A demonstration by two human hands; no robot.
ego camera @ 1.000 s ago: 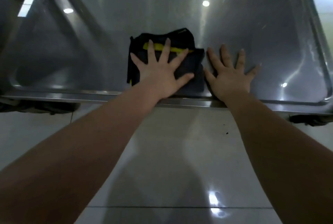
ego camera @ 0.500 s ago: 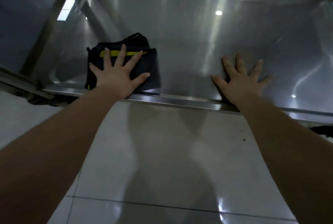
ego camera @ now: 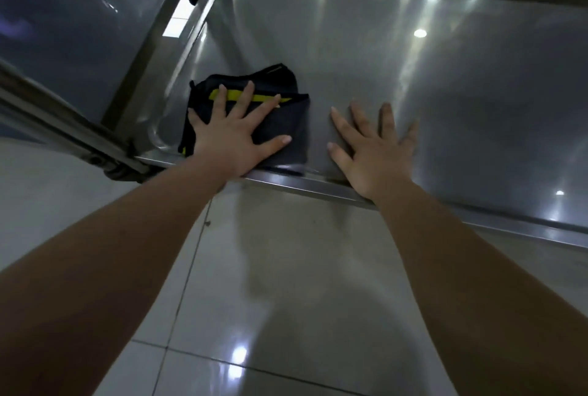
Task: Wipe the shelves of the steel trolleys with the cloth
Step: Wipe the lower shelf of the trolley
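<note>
The left hand [ego camera: 234, 138] is lying flat with its fingers fanned wide, gripping nothing but pressing down on the folded dark cloth [ego camera: 286, 128], whose yellow stripe [ego camera: 235, 96] is showing between the fingers. The right hand [ego camera: 372, 153] is lying equally flat and spread, empty, palm resting on the bare steel just beside the cloth's right edge without touching it.

To wipe well, the left palm should be pushing evenly so the whole pad of cloth is dragging, not just the part under the fingertips; long overlapping strokes are likely best, with the right hand bracing the trolley so it is not rolling away.

The cloth is sitting near the front left corner of the shelf [ego camera: 445, 83], its near edge close against the raised front lip [ego camera: 318, 184] and its left edge near the curved corner. Most of the cloth is lying under and beyond the left hand, with its thumb side nearest the right hand. A second trolley's shelf [ego camera: 79, 29] is standing to the left, beyond the steel frame post [ego camera: 149, 55], above the tiled floor [ego camera: 270, 300].
</note>
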